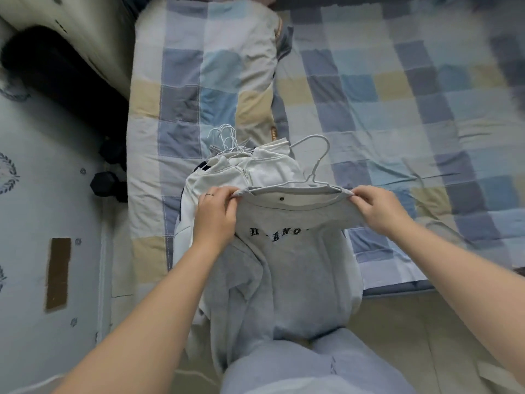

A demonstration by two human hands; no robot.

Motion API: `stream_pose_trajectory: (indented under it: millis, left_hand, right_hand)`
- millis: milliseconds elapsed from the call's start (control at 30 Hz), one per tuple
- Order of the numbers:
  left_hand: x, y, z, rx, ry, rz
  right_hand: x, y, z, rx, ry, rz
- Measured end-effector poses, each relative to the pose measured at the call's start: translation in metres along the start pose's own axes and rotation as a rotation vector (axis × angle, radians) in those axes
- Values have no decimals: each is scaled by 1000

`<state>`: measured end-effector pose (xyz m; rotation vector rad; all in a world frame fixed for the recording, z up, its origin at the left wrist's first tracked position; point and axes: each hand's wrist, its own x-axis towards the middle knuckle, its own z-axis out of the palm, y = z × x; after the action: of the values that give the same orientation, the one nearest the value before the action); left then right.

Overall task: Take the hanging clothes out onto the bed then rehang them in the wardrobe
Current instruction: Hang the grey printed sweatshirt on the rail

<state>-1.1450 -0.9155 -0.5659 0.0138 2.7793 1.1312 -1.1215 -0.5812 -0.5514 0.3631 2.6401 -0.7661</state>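
Gripping a grey sweatshirt (295, 251), both hands (218, 214) stretch its collar.

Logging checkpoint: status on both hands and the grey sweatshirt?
Both gripping: left hand and right hand pinch grey sweatshirt at shoulders. Its neck holds white hanger. Behind it, clothes pile on bed.

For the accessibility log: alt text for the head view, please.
The left hand and right hand pinch the shoulders of a grey sweatshirt on a white wire hanger, at the edge of a checked bed cover. White clothes on hangers lie piled behind it.
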Motion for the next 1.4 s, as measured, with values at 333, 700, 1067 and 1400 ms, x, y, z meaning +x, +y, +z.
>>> stream_pose_trajectory:
  millis: [333,700,1067,1400]
  left_hand:
    - [-17,149,19,-195,-149,273]
    - [-135,361,149,-188,-322,735]
    - [-357,571,310,-232,-541,1109]
    - [-552,712,397,-332,-855,1428]
  right_hand:
    - [-163,72,-94,194,468,105]
    - [-391,235,-165,254,888,321]
    - [-667,398,-193,221,1163,602]
    - [-871,449,-184,202,1467,933]
